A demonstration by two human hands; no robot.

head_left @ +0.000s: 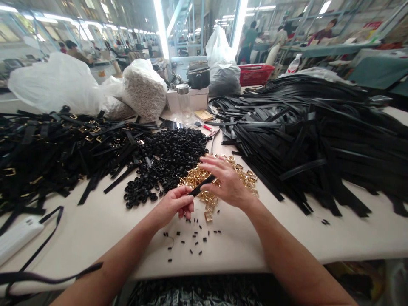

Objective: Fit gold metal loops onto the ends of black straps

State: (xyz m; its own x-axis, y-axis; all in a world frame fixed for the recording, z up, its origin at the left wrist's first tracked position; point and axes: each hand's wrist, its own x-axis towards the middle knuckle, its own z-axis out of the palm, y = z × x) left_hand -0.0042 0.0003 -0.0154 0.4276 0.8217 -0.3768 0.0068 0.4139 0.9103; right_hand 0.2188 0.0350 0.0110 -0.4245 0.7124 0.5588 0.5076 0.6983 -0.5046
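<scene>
Over the middle of the table, my left hand (pixel 179 202) pinches one end of a short black strap (pixel 201 185) between thumb and fingers. The strap slants up to the right, its far end partly hidden by my right hand (pixel 225 180). That hand has its fingers stretched out and apart, with the thumb beside the strap; I cannot tell whether they touch. Beneath and behind both hands spreads a pile of gold buckles (pixel 247 176). A heap of small black loops (pixel 178 148) lies just beyond, to the left. Little black bits (pixel 194 236) are scattered on the near tabletop.
Buckled black straps (pixel 63 144) are heaped at left, long black strips (pixel 306 127) at right. Filled plastic bags (pixel 145 89), a glass jar (pixel 183 102) and a red basket (pixel 256 74) stand behind. A white power strip (pixel 21 238) and cord lie near left. People work in the background.
</scene>
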